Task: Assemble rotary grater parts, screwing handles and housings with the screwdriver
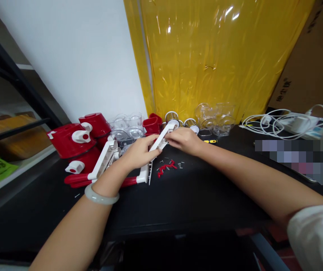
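Observation:
My left hand (141, 151) grips a white plastic part (161, 138), a long hollow piece tilted up to the right. At its upper right side, my right hand (184, 140) has its fingers pressed together; whatever they pinch is too small or hidden to name. Below the hands, small red pieces (165, 168) and several small screws (180, 164) lie on the black table (195, 199). More white parts with red handles (102, 160) rest left of my left hand, partly behind my forearm.
Red housings with white knobs (69, 141) stand at the left. Clear plastic parts (218, 118), metal drums (191, 124) and a yellow-black tool (212, 141) are along the back. White cables (274, 124) and a power strip (305, 124) are at the right.

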`<action>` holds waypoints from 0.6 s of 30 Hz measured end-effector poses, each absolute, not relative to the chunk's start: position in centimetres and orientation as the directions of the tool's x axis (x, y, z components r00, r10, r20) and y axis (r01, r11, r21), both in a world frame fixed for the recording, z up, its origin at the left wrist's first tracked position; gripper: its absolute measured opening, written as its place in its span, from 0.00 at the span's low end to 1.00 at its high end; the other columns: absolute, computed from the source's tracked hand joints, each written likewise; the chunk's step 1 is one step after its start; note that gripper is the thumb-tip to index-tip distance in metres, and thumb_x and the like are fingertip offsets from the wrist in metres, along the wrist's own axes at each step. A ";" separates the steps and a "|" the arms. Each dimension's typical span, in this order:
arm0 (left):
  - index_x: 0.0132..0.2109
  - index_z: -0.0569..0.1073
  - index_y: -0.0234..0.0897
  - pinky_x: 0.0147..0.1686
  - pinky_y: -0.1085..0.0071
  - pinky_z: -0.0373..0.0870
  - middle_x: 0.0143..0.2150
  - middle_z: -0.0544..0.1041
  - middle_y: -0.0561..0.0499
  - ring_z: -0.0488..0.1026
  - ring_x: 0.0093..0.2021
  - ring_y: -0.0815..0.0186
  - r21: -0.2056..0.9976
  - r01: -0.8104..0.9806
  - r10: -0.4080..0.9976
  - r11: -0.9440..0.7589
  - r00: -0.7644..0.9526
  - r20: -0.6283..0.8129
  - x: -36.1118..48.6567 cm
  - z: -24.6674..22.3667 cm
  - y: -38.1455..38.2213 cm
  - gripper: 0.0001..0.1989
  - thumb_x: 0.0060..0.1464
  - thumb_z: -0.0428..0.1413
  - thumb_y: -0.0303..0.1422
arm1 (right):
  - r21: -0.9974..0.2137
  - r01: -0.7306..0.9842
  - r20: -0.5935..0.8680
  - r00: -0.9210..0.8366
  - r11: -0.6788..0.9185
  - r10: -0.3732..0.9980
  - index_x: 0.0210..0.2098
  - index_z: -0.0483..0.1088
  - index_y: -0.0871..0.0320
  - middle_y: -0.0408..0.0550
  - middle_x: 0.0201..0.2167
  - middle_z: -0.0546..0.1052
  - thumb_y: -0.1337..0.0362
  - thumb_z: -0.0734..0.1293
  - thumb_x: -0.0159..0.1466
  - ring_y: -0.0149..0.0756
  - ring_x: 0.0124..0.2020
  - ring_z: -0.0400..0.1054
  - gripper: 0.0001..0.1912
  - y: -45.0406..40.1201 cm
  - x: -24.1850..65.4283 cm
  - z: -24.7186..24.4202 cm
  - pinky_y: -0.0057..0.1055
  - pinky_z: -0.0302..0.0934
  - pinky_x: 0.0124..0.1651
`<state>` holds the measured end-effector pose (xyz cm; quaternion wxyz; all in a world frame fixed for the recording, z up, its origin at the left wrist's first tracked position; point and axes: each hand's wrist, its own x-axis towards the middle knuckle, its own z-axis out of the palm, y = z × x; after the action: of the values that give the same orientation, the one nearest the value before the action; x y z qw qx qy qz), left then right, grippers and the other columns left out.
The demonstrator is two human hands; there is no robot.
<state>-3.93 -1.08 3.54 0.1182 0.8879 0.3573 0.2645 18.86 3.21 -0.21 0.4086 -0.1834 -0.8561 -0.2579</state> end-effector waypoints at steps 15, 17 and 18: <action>0.57 0.72 0.40 0.45 0.60 0.70 0.42 0.80 0.47 0.76 0.41 0.59 0.380 0.633 0.738 -0.675 0.569 0.362 -3.7 3.5 -1.3 0.22 0.54 0.55 0.32 | 0.242 0.565 0.761 -0.615 0.789 0.207 0.41 0.74 0.59 0.49 0.29 0.77 0.62 0.58 0.70 0.33 0.30 0.69 0.14 3.0 18.8 -0.1 0.31 0.61 0.34; 0.57 0.72 0.40 0.44 0.60 0.70 0.43 0.80 0.47 0.76 0.40 0.58 0.367 0.644 0.741 -0.671 0.564 0.365 -3.8 3.5 -1.3 0.22 0.54 0.55 0.32 | 0.255 0.572 0.757 -0.620 0.779 0.208 0.41 0.74 0.59 0.49 0.29 0.77 0.62 0.57 0.70 0.33 0.30 0.69 0.15 2.9 18.8 -0.1 0.31 0.60 0.33; 0.57 0.72 0.40 0.44 0.60 0.70 0.43 0.80 0.47 0.76 0.40 0.58 0.361 0.650 0.743 -0.669 0.562 0.365 -3.8 3.6 -1.4 0.22 0.54 0.55 0.33 | 0.263 0.574 0.754 -0.623 0.775 0.206 0.41 0.74 0.59 0.49 0.28 0.77 0.62 0.57 0.70 0.33 0.29 0.69 0.15 2.9 18.8 0.0 0.31 0.60 0.33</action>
<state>-3.79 -1.36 3.58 0.0930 0.8787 0.3961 0.2496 18.84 2.91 -0.05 0.3709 -0.2254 -0.8661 -0.2481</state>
